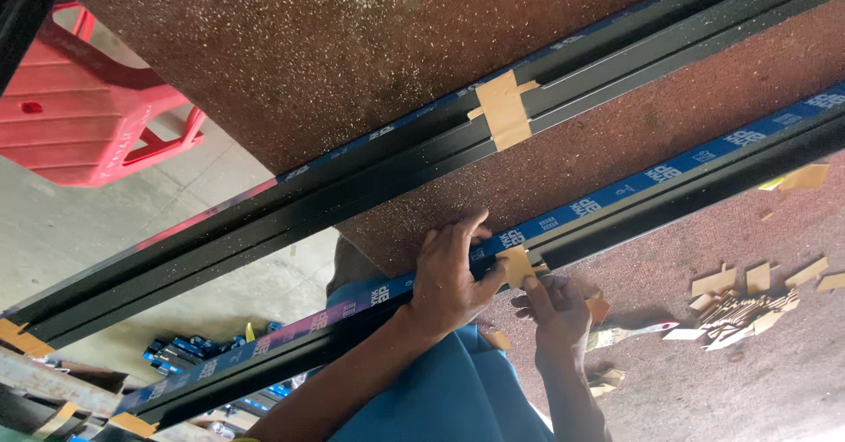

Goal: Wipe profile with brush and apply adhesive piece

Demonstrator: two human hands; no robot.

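Two long black metal profiles lie across a brown speckled table top [352, 46]. The near profile [687, 191] carries a blue protective film strip. My left hand [449, 275] grips this near profile from above, fingers curled over its edge. My right hand [554, 310] reaches up from below and presses a small piece of tan masking tape [518, 264] onto the profile with the fingertips. The far profile [370, 173] has a tan tape patch [504, 109] wrapped around it.
A small pile of tan tape scraps and backing pieces [739, 305] lies on the table at the right. A red plastic stool [79, 116] stands on the concrete floor at the left. Blue offcuts [189, 354] lie on the floor below.
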